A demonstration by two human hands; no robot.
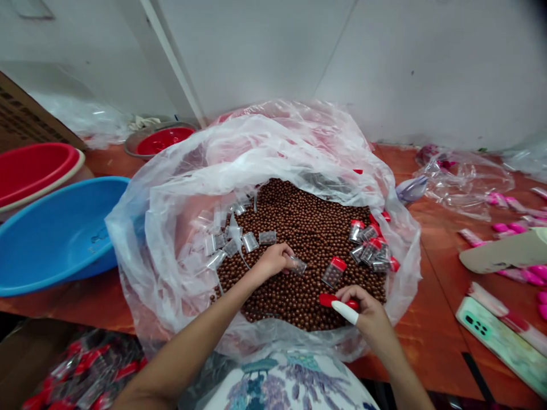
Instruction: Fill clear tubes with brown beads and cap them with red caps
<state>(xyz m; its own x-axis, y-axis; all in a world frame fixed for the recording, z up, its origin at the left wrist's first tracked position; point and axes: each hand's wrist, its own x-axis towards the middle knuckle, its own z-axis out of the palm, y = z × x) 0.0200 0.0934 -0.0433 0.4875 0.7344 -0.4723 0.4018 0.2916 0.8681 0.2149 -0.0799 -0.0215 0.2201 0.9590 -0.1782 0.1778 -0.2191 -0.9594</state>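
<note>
A pale wall [427, 62] is seen behind a reddish-brown table [431, 319], most of which is taken up by one large clear plastic bag [171, 188] opened wide over a heap of small brown balls [307, 228], too many to be counted. To the left, one blue basin [55, 233] is set just beside the bag, with two red basins [29, 168] behind it. At the right edge, one phone [496, 336] is laid flat, and pink items [517, 228] are scattered near crumpled clear film.

On the balls, about seven empty clear vials [231, 242] are gathered at the left, and about eight red-capped vials [371, 245] at the right.

The left hand [273, 259] is stretched forward over the balls, its grip closed on one clear vial [298, 265] laid sideways. The right hand [363, 310] is held nearer the body, one fingertip covered in white, its grip pinched on one red cap [331, 300].
</note>
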